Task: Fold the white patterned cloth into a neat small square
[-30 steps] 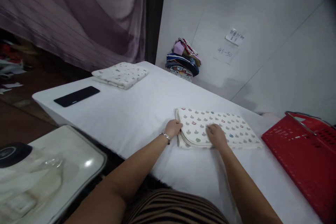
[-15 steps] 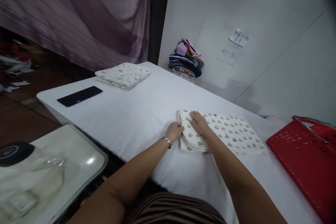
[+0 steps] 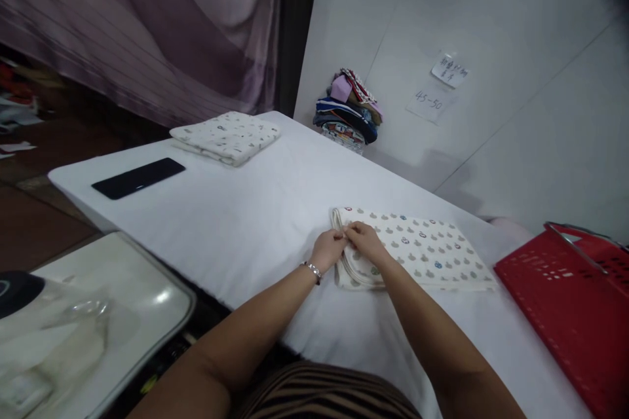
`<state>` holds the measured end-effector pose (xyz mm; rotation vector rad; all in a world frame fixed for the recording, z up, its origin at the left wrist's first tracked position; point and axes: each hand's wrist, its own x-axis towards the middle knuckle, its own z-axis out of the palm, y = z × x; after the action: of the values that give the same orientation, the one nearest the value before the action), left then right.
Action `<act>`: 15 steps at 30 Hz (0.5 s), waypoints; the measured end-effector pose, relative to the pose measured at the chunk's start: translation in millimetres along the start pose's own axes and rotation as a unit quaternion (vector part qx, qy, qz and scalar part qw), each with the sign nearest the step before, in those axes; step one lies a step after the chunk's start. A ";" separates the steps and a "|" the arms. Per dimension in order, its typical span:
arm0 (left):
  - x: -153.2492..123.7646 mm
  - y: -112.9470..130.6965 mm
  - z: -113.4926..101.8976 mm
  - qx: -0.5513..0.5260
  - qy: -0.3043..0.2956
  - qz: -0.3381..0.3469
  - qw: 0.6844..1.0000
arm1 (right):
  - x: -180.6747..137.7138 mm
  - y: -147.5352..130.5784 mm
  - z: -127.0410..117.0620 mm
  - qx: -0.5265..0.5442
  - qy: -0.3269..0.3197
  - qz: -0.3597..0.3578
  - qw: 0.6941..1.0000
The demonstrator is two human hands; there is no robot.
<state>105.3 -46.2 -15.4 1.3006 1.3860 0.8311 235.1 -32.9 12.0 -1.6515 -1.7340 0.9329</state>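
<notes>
A folded white cloth [image 3: 427, 249] printed with small grey, blue and red motifs lies on the white-covered table [image 3: 275, 222]. At its left folded edge, my left hand [image 3: 328, 250] pinches the layers and wears a metal bracelet on the wrist. My right hand [image 3: 364, 242] rests on top of the cloth just beside it, fingers drawn together at the same edge and fingertips meeting the left ones. Several layers show along the rounded near-left corner. Another folded white cloth [image 3: 228, 136] with small prints lies at the table's far left end.
A black phone-like slab [image 3: 139, 178] lies near the left table edge. To the right stands a red basket [image 3: 545, 301] with a metal handle. A pile of folded clothes [image 3: 346, 111] is stacked by the wall. A white sewing-machine-like surface [image 3: 142, 288] sits at lower left.
My right hand has slid left and towards me, from lying flat on the cloth to fingers gathered beside my left hand. The left hand stays at the folded edge.
</notes>
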 end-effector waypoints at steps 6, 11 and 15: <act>-6.8 11.5 0.1 -0.150 -0.037 -0.044 0.987 | 7.9 3.5 5.2 0.024 -0.012 0.029 0.999; -4.6 15.7 -10.3 -0.216 -0.100 -0.112 0.965 | 5.3 14.9 3.9 0.065 -0.023 -0.009 0.998; 11.1 15.2 -22.6 -0.079 -0.053 -0.097 0.991 | 1.4 17.5 1.1 0.127 -0.045 0.012 0.991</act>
<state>88.9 -29.2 2.2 1.0548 1.3112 0.7125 244.7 -31.6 -2.8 -1.4875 -1.5802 1.2025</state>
